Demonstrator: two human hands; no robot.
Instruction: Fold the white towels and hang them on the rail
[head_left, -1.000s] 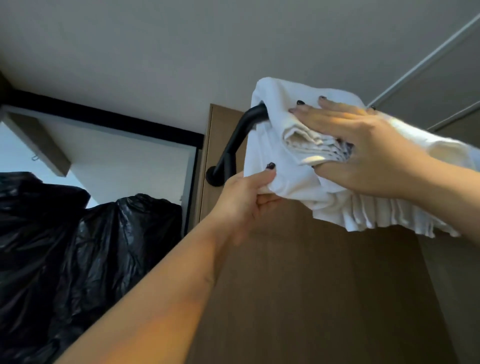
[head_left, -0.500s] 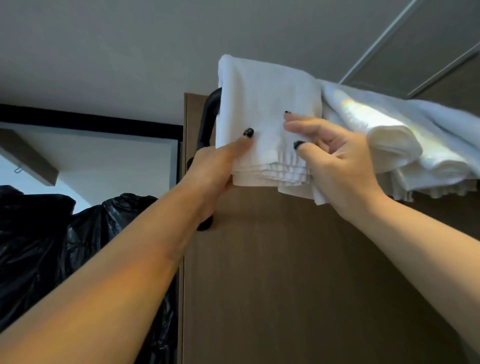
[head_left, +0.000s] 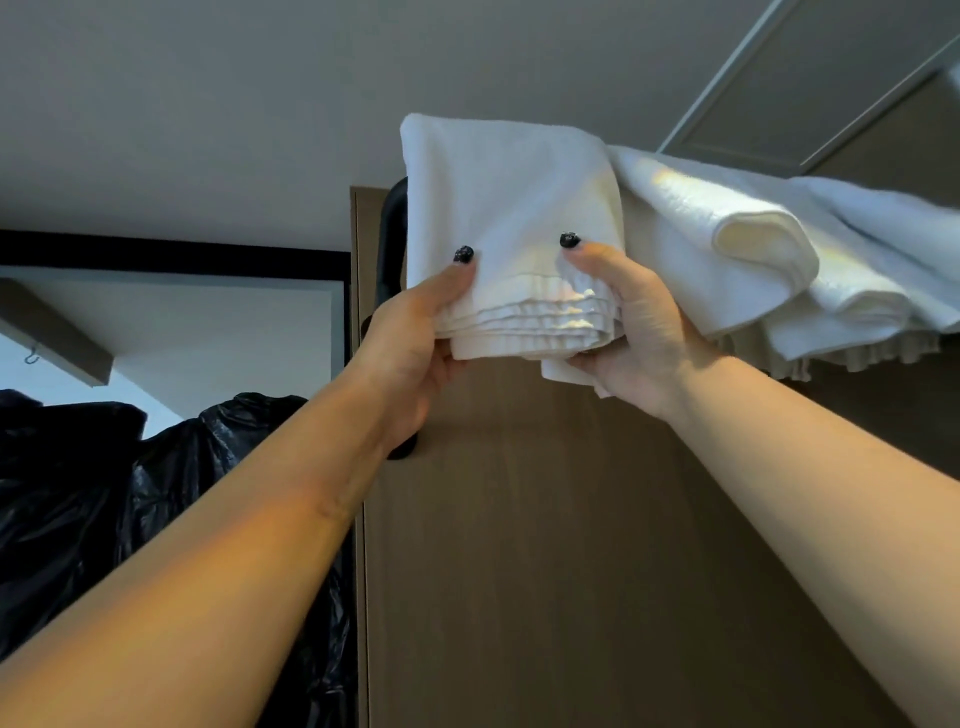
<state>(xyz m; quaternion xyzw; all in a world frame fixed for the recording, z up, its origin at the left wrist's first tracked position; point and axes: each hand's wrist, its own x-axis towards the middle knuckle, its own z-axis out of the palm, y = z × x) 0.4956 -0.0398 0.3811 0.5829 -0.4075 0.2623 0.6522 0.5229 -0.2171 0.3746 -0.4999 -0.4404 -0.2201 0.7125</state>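
Both hands, the left hand (head_left: 410, 338) and the right hand (head_left: 631, 332), are pinching the lower corners of the folded towel (head_left: 506, 218) draped over the left end of the black rail (head_left: 392, 228), each grip squaring the layers so it is hanging evenly beside the other towels (head_left: 753, 249).

Both bare forearms are raised from the bottom corners of the view and angled up toward the centre. The left hand (head_left: 415, 332) is closed on the lower left corner of a folded towel (head_left: 511, 228), with the thumb laid flat on its front face and the fingers tucked behind (they cannot be seen). The right hand (head_left: 628, 332) is closed on the lower right corner in mirror fashion, thumb up the front. Dark polish is worn on both thumbnails.
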